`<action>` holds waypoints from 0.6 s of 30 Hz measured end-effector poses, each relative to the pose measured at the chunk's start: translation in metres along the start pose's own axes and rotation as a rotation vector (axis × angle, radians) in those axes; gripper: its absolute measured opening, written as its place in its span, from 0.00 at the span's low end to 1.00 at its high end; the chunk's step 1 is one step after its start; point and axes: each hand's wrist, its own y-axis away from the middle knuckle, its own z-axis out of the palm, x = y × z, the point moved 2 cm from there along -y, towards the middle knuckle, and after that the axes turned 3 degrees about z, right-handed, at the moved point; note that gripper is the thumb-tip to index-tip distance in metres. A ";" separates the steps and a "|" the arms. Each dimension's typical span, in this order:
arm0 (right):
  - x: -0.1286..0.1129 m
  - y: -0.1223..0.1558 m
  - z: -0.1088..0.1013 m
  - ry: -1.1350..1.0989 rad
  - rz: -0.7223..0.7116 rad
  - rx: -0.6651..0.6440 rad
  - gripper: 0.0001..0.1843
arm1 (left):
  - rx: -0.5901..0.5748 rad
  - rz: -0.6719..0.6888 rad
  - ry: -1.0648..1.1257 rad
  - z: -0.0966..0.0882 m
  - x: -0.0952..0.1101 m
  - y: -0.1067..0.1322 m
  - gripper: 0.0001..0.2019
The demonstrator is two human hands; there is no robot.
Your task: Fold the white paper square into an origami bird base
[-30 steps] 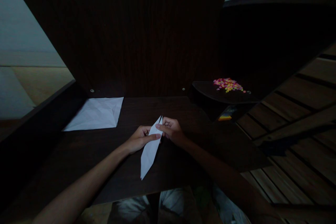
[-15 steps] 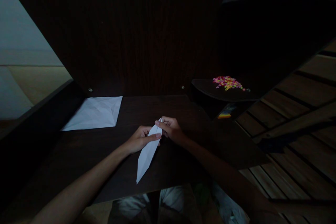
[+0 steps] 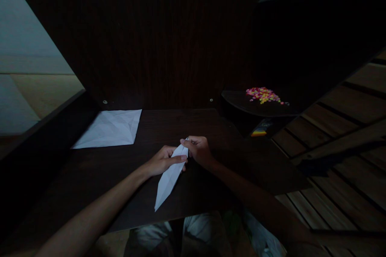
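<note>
A white folded paper (image 3: 168, 181), long and narrow with pointed ends, is held slanting above the dark desk. My left hand (image 3: 164, 161) grips its middle, thumb across the upper face and fingers beneath. At the far tip, my right hand (image 3: 196, 148) pinches the paper between thumb and fingers. The underside of the paper and some of the fingers behind it are hidden.
A creased white sheet (image 3: 110, 129) lies at the back left of the desk (image 3: 126, 196). Small colourful pieces (image 3: 263, 95) are heaped on a rounded shelf (image 3: 241, 103) at right. A raised side panel (image 3: 45, 122) borders the left.
Both hands stay on the folded paper. The right hand's fingers have curled in slightly at the tip, and the view has shifted a little.
</note>
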 end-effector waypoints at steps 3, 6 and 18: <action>0.002 -0.001 0.000 0.009 -0.008 0.007 0.25 | -0.002 0.022 -0.044 -0.001 0.002 0.000 0.18; 0.002 -0.002 -0.002 0.008 -0.017 0.025 0.27 | 0.018 0.057 -0.109 -0.001 0.007 0.001 0.18; -0.002 -0.004 -0.009 -0.060 -0.030 -0.197 0.15 | 0.142 0.210 -0.401 -0.003 0.007 -0.002 0.19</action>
